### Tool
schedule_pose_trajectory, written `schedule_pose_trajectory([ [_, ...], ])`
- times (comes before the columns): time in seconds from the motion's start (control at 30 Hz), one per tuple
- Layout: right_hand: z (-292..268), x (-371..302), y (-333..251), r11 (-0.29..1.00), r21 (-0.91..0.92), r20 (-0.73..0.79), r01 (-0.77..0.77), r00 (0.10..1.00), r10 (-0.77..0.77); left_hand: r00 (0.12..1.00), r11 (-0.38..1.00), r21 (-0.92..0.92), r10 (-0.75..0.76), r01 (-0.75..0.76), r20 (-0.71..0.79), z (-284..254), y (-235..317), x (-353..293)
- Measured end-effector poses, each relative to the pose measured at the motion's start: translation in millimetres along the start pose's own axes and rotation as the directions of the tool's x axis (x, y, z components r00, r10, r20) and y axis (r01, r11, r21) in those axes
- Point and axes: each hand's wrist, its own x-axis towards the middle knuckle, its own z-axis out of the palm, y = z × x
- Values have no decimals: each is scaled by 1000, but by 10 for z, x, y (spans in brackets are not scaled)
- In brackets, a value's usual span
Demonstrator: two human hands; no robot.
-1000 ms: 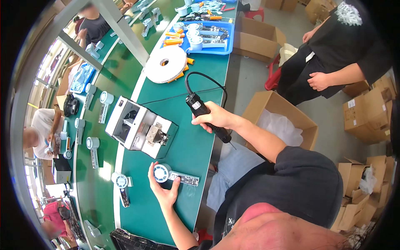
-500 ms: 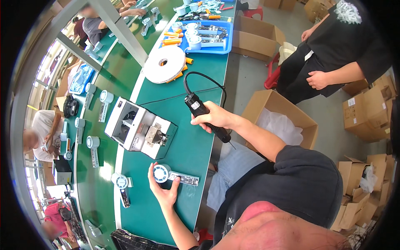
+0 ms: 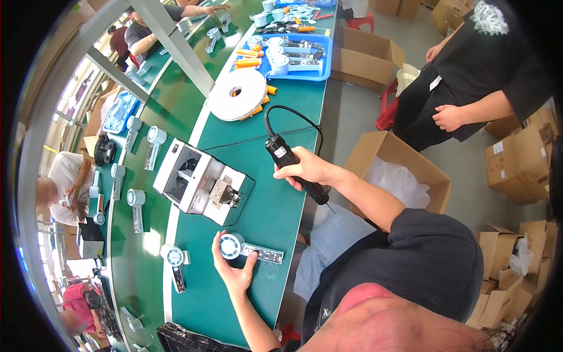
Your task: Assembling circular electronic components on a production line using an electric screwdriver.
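My right hand grips a black electric screwdriver above the table's right edge. Its thin bit points down toward my lap, away from any part. A small handheld fan lies on the green table, with a round pale-blue head and its handle's circuit board exposed. My left hand holds it there, fingers curled at the round head and thumb against the handle. Just beyond the fan stands a white and black screw feeder with a metal pick-up block at its near end. Another fan with a bare board lies left of my left hand.
Behind the feeder are a white tape reel, orange battery cells and a blue tray of fan parts. Several fans line the green conveyor. An open carton stands on the floor beside me; a person is farther right.
The whole view has shifted slightly, so the table appears a little farther right. Both hands keep their holds. At the far upper left, a co-worker's arms have moved over the conveyor.
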Motion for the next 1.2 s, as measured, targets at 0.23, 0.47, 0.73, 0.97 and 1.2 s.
schedule_pose_trajectory([
  [0.23, 16, -2, -3, 1000, 3, 5, 2, 1000, -2, 1000, 1000, -14, -10, 10, -6, 2, -1, -7],
  [0.47, 24, -5, -5, 1000, 14, -8, -4, 1000, 4, 999, 1000, 19, -4, 5, -40, 12, 12, 5],
  [0.73, 16, -4, -6, 1000, -2, -2, 0, 1000, 0, 999, 1000, 24, -4, 5, -33, 11, 0, 7],
  [0.97, 14, -15, -26, 1000, -2, 10, 3, 1000, -3, 1000, 999, 44, 21, -21, 4, -12, -16, -1],
  [1.2, -7, -13, 0, 1000, 7, 5, 1, 1000, -1, 1000, 1000, 29, -3, 3, -21, 25, 8, 1],
])
